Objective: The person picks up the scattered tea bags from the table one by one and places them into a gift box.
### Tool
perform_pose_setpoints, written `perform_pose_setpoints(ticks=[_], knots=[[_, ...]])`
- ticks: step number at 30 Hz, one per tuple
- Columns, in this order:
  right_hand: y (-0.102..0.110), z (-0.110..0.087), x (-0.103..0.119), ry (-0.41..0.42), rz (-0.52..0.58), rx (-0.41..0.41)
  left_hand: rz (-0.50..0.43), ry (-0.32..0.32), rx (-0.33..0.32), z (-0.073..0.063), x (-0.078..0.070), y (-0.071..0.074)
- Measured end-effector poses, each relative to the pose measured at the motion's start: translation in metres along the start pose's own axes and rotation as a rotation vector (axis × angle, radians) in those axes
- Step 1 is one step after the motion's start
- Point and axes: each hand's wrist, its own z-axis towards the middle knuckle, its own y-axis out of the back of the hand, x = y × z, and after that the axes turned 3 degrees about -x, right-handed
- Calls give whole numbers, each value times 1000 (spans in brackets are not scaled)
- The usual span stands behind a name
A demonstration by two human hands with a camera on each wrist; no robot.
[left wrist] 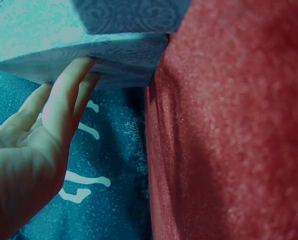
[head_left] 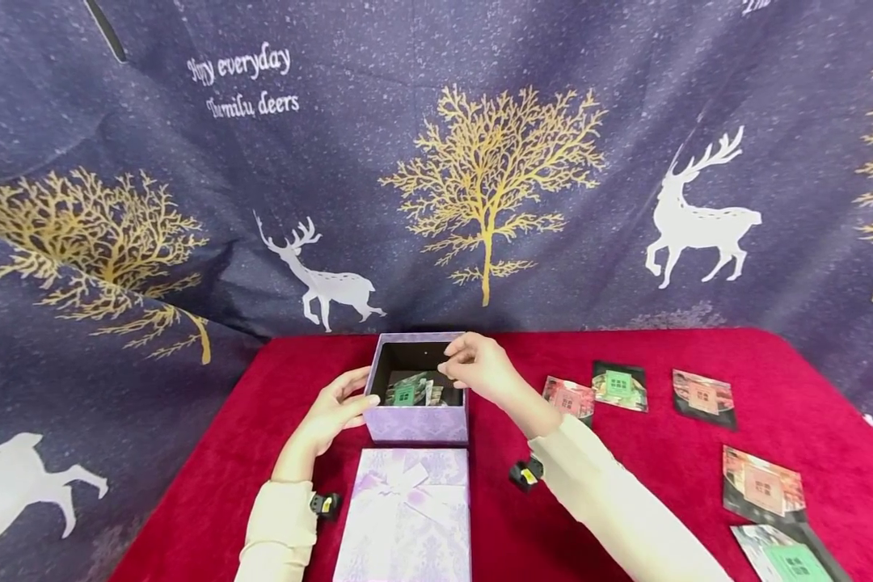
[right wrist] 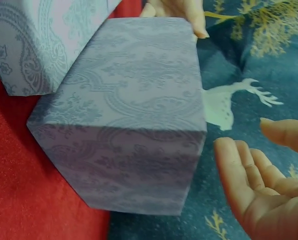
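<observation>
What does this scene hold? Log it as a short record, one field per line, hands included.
Box: lavender box, open at the top
Contents: green-label packet and another item, partly hidden
Lid: bow-topped piece, apparently the lid, on the near side of the box
Left hand: touching the box's left side
Right hand: over the box's right rim, nothing held
Loose packets: five in view, right of the box; three red-label, two green-label
Surface: red cloth
</observation>
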Motion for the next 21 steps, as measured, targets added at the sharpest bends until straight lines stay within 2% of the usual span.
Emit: perform_pose_setpoints(ticks=[5, 12, 21], knots=[[14, -16, 2, 45, -141, -27, -3, 5, -2, -1, -2, -1], [34, -37, 3, 170, -407, -175, 6, 13, -14, 0, -2, -3], [68, -64, 7, 146, -501, -253, 21, 10, -10, 1, 0, -2]])
